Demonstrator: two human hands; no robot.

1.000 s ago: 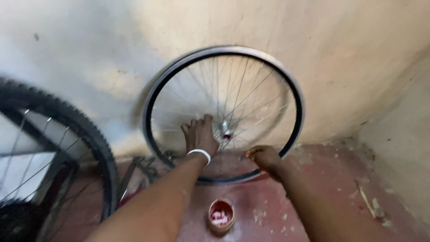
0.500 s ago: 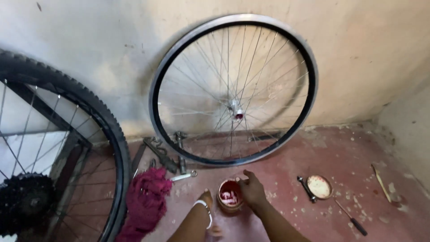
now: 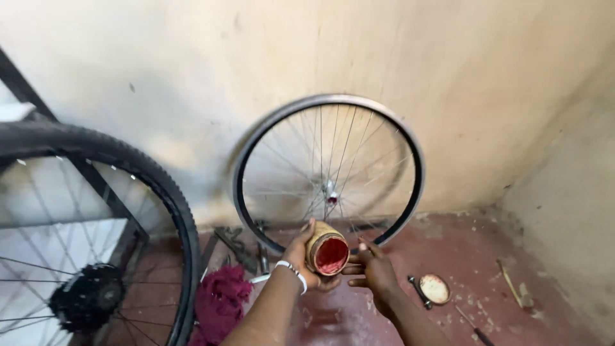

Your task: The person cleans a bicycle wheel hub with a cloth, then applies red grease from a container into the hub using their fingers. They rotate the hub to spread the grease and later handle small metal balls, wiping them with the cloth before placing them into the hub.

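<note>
Lifted off the floor since half a second ago, the small tin (image 3: 327, 254) (light, rigid, probably greasy inside) sits gripped around its wall by the left hand (image 3: 306, 261), the right hand (image 3: 375, 272) open-fingered beside its mouth.

Soft, even daylight, slightly hazy picture

The pale wall (image 3: 448, 77) is brightest, with the bare wheel (image 3: 328, 173) throwing a faint shadow on it. Wide-angle bending shows at the edges; the tyred wheel (image 3: 96, 224) at left looks stretched and soft.
</note>
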